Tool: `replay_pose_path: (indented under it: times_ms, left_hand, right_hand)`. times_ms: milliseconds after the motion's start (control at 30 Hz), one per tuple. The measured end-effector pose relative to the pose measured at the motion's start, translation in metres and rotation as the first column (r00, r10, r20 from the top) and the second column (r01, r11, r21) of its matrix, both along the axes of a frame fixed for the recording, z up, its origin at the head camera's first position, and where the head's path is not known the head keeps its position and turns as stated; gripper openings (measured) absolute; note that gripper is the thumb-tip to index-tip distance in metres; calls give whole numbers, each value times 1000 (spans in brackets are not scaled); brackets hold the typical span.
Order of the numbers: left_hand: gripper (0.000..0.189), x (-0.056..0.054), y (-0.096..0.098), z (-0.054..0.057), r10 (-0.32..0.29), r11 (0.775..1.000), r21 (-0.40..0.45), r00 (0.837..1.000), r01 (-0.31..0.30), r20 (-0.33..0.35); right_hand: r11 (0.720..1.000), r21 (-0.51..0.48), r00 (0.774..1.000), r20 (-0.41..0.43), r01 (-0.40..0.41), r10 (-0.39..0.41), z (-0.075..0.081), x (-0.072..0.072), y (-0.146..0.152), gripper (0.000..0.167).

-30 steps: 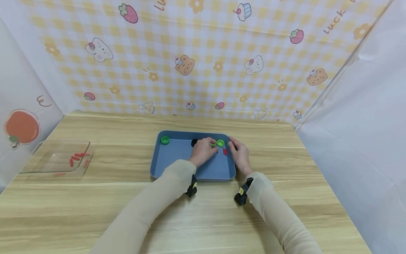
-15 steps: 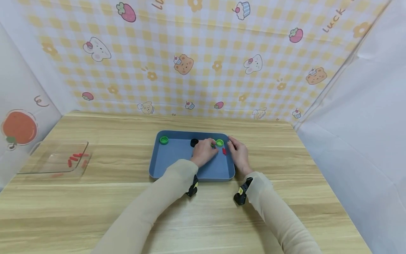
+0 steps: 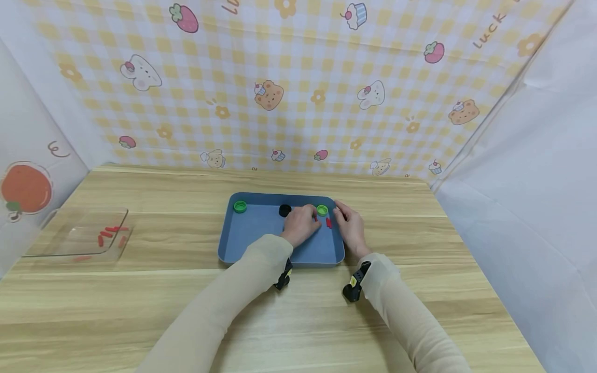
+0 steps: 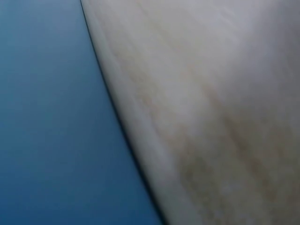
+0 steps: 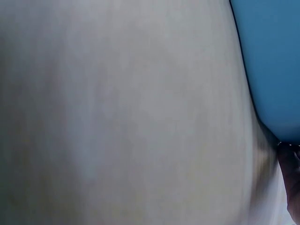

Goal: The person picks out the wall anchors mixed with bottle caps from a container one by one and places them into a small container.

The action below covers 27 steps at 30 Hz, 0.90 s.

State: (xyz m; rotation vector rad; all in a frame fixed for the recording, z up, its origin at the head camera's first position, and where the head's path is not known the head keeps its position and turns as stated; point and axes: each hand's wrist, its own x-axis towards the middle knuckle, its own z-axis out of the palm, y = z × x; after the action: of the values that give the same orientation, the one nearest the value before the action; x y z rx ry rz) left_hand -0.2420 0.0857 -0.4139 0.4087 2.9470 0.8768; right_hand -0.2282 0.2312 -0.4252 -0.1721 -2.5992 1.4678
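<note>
In the head view my left hand (image 3: 300, 225) is inside the blue tray (image 3: 261, 233), fingers curled, with a small red stick (image 3: 316, 218) showing between thumb and fingertips. A black round cap (image 3: 285, 210) lies left of that hand. Beyond its fingertips is a light green cap (image 3: 322, 210), open side up, with red pieces (image 3: 328, 223) nearer me. My right hand (image 3: 351, 228) grips the tray's right rim near the far corner. One of its fingers (image 5: 289, 173) shows at the tray's edge in the right wrist view. The left wrist view shows only tray and tabletop.
Another green cap (image 3: 240, 206) sits in the tray's far left corner. A clear container (image 3: 70, 254) holding several red sticks (image 3: 106, 234) stands at the left of the wooden table (image 3: 177, 290). A patterned cloth (image 3: 298, 124) hangs behind the table.
The left hand's fingertips have drawn slightly nearer, and the red stick now shows between them. The green cap seen by these fingertips earlier is hidden now. The right hand stays at the rim.
</note>
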Motion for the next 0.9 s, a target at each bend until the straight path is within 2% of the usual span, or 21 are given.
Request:
replay_pose_path:
  times_ms: [400,600,900]
  left_hand:
    - [22,-2,2,-2,7,999,-40,1000,-7,-3]
    - [18,-2,2,-5,-1,998,-61,1000,-1,-27]
    - [15,0,1,-2,-13,998,-69,999,10,-39]
  right_hand:
    - [1000,19,1000,16,3,-3,2,1,-1,36]
    - [1000,18,1000,8,1,-1,2,1,-1,36]
    - [1000,1,1000,11,-5,5,0,2,0,36]
